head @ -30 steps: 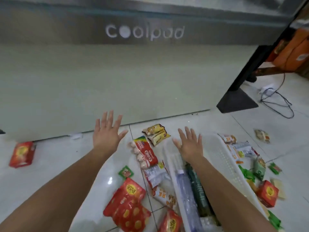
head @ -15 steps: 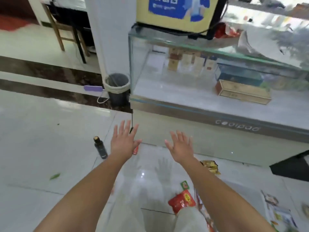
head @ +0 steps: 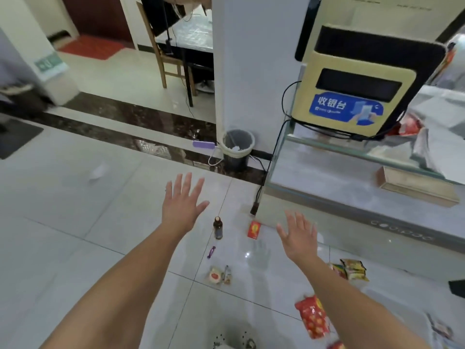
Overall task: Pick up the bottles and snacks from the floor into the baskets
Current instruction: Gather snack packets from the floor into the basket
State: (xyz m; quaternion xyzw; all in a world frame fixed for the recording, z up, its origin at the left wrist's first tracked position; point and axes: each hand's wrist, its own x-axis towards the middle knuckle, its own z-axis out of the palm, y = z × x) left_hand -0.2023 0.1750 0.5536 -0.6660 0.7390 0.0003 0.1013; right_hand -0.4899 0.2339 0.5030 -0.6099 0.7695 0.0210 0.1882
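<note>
My left hand (head: 182,205) and right hand (head: 298,235) are spread wide and hold nothing — the small brown bottle (head: 218,227) stands upright on the floor (head: 75,222) between them, so I would lower one hand and grip its body, not its cap.

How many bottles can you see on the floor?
1. The brown bottle stands upright between the left hand and right hand, beside a red box. Others may lie out of view.

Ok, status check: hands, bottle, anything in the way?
Open and empty: left hand, right hand. On the floor, bottle upright between them, red box beside it. Nothing blocking the bottle.
</note>
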